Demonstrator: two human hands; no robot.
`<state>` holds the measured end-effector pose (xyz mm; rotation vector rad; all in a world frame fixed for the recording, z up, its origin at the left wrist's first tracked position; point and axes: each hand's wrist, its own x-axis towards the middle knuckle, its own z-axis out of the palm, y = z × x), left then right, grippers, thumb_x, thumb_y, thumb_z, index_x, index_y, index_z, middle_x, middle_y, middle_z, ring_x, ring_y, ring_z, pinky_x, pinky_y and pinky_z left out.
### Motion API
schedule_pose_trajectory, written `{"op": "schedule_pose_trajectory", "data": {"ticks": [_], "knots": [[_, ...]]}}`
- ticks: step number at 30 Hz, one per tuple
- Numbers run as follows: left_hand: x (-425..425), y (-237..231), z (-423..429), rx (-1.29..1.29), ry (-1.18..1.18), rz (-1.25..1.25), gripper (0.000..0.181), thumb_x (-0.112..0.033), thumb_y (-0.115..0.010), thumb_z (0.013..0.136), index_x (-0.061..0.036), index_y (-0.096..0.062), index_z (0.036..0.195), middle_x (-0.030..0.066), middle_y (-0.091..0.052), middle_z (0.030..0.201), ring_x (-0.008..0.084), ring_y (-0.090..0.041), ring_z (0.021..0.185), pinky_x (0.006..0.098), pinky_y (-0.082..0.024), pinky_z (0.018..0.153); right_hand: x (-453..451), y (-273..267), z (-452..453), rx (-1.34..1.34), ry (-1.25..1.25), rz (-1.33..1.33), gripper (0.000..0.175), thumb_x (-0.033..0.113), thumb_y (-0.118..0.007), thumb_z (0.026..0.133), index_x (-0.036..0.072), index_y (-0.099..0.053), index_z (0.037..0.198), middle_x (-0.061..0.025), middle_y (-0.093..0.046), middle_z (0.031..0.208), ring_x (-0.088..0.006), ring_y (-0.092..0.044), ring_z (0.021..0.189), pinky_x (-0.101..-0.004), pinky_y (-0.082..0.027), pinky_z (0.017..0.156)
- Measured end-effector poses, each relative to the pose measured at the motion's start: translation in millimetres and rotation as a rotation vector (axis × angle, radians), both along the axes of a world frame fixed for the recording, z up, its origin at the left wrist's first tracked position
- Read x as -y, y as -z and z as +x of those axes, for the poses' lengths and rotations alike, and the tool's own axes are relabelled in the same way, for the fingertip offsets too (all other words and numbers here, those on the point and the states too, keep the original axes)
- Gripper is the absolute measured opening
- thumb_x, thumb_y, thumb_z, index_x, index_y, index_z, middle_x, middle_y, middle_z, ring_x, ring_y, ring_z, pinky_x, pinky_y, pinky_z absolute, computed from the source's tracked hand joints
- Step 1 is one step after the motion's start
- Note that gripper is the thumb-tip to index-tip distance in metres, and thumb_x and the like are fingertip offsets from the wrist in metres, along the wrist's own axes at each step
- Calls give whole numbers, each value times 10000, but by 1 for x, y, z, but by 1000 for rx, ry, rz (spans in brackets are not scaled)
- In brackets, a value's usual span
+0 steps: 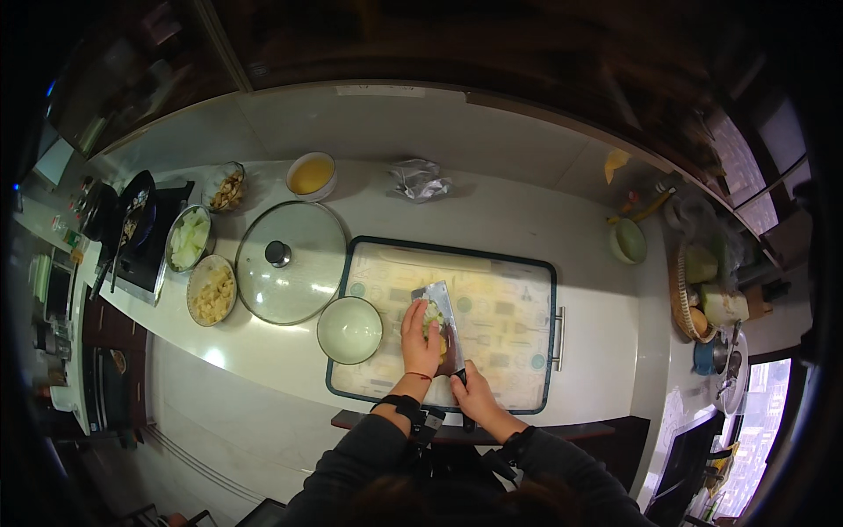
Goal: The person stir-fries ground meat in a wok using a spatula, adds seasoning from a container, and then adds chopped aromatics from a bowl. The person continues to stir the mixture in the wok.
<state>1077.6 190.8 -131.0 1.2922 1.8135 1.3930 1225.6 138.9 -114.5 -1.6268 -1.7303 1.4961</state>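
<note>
A cleaver (450,309) lies tilted over the patterned cutting board (520,277), its black handle in my right hand (477,395). Against the blade's near side, my left hand (420,342) rests beside chopped pale green and white pieces (433,314); some yellow pieces (442,349) show lower down by the blade. My left fingers are extended, and the palm hides part of the food. Just left of that hand, an empty-looking white bowl (350,331) overlaps the board's left edge.
A glass lid (290,263) lies left of the board. Farther left are bowls of yellow chunks (211,290), green slices (188,238) and brown pieces (226,188), near a wok (137,204). Behind stand a bowl of yellow liquid (311,176) and crumpled plastic (419,180). A basket (681,296) sits right.
</note>
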Motion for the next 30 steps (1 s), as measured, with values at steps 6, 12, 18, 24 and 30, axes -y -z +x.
{"op": "schedule_pose_trajectory", "data": {"ticks": [6,12,18,24,30], "knots": [[-4,-46,-4,1,-59,112,445,-109,-561,864,-32,-476,1294,178,-438,1353,347,-424,1239,396,-322,1050,-1,-33,-7,-60,-21,177,174,142,-518,916,15,-407,957,-101,-550,588,-208,-577,516,-343,-444,488],[-14,-89,-53,-112,-183,242,588,-132,-610,838,3,-379,1362,205,-363,1411,364,-360,1291,413,-290,1072,-21,-78,-50,-6,-172,328,284,212,-536,894,0,-412,1037,-256,-581,685,-444,-583,674,-499,-440,578],[-13,-83,-107,-124,-262,247,499,-136,-651,821,-54,-465,1276,164,-442,1244,333,-437,1167,396,-338,1015,-31,-81,-102,116,-268,433,262,212,-532,892,12,-415,1014,-227,-590,656,-420,-587,628,-487,-458,567],[2,-62,-135,-211,-191,161,242,-59,-648,785,-47,-524,992,157,-474,1086,331,-481,1043,390,-393,921,-32,-75,-114,145,-299,442,267,205,-545,888,19,-415,1029,-233,-584,657,-425,-586,632,-494,-452,557],[27,-57,-138,-260,-57,-17,163,-40,-639,757,-42,-557,897,134,-558,885,329,-554,901,383,-445,826,-42,-82,-106,194,-329,497,246,220,-532,889,31,-417,996,-198,-607,665,-388,-606,629,-466,-483,576]]}}
